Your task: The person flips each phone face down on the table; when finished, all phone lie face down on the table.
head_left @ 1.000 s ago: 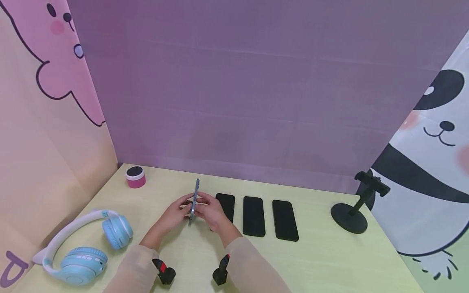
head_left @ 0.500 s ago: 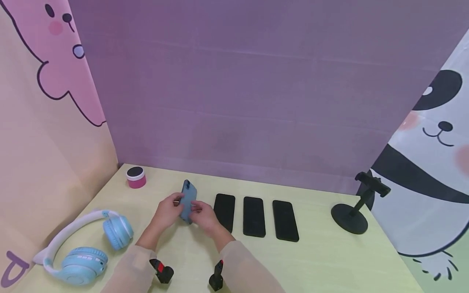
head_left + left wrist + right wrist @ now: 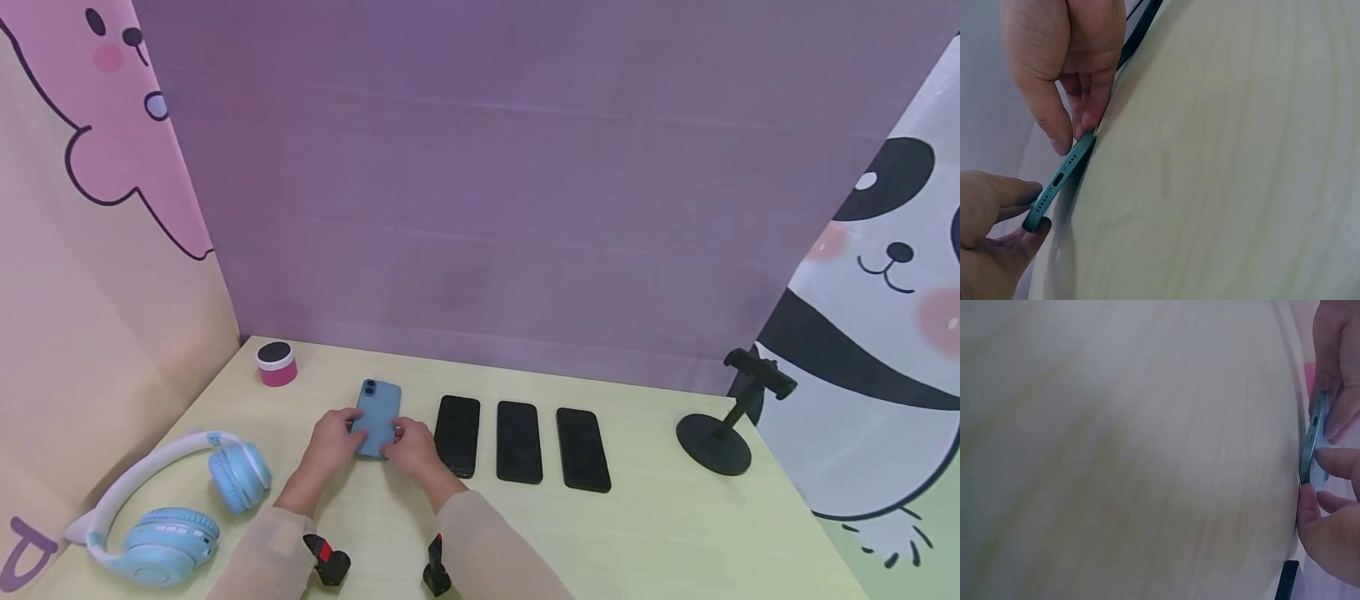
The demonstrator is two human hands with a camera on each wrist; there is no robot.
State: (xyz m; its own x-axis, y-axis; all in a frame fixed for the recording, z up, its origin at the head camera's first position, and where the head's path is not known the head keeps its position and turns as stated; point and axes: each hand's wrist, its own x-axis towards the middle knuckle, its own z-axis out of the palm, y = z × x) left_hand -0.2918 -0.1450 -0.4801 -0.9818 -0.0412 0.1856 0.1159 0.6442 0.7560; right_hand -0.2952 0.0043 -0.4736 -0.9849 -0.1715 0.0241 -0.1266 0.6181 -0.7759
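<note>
On the near side of the blue phone (image 3: 377, 415) come two sleeves (image 3: 498, 546), both cut off by the bottom edge, and two small black devices (image 3: 333, 568) at the cuffs, hard to make out. Left of the blue phone, and nearer than it, lies one pair of headphones (image 3: 168, 542) with two blue cups. At the blue phone's long sides are two hands: the left hand (image 3: 330, 442) pinches the left edge, the right hand (image 3: 416, 452) the right, thumbs on the back, the fingers beneath mostly hidden. The blue phone is back up, two lenses by its far left corner; its front is hidden, and whether it touches the table (image 3: 645, 550) I cannot tell. In the left wrist view its bottom edge shows one port between two rows of holes, and both hands are cut off there. Right of the blue phone lie three black phones (image 3: 519, 442) in a row, apart from one another. Well to the right of the blue phone is one black stand (image 3: 714, 446). Beyond and left of the blue phone is one pink pot (image 3: 277, 367) with a dark top. Behind the blue phone rises one purple backdrop (image 3: 525, 208), between one pink figure (image 3: 135, 125) on the left and one panda (image 3: 862, 350) on the right, both cut off
</note>
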